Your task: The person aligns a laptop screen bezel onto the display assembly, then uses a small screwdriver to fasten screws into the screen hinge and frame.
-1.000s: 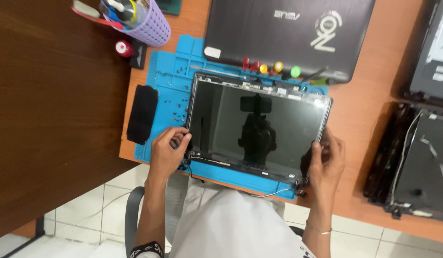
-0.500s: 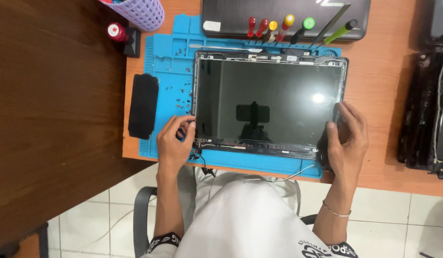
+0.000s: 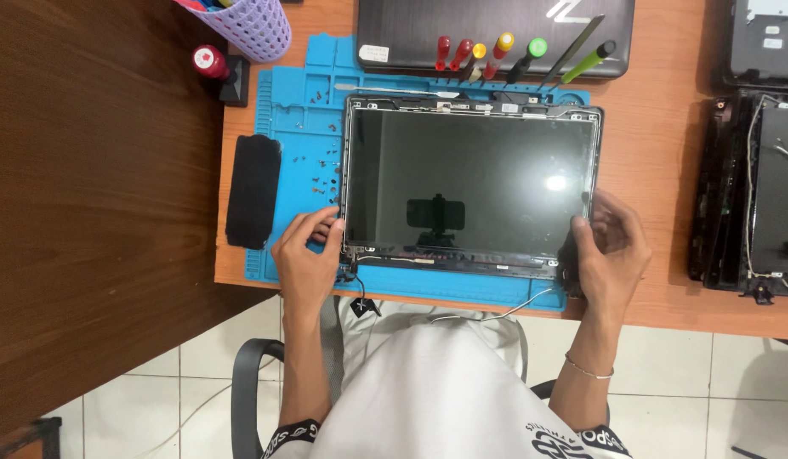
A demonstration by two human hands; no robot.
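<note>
Laptop display assembly (image 3: 470, 183), bezel off, lying flat on blue silicone repair mat (image 3: 300, 110) at the near edge of orange desk (image 3: 666, 127); thin, stiff, probably light; glossy glass face likely fragile and prone to smudging, so best taken by the dark frame edges, never the panel centre; loose thin cables (image 3: 496, 310) trail off the near edge and could snag. Left hand (image 3: 307, 255) closed on the lower left corner, fingers curled against the frame; right hand (image 3: 613, 246) clamped on the lower right edge, thumb over the rim. Mat ribbed, moulded into compartments, small screws scattered there; black oblong pad (image 3: 253, 190) at its left; colour-handled screwdrivers (image 3: 496, 55) resting on closed grey laptop (image 3: 496, 34) beyond; lilac mesh cup (image 3: 249, 25); opened laptop chassis (image 3: 751, 195) at right.
</note>
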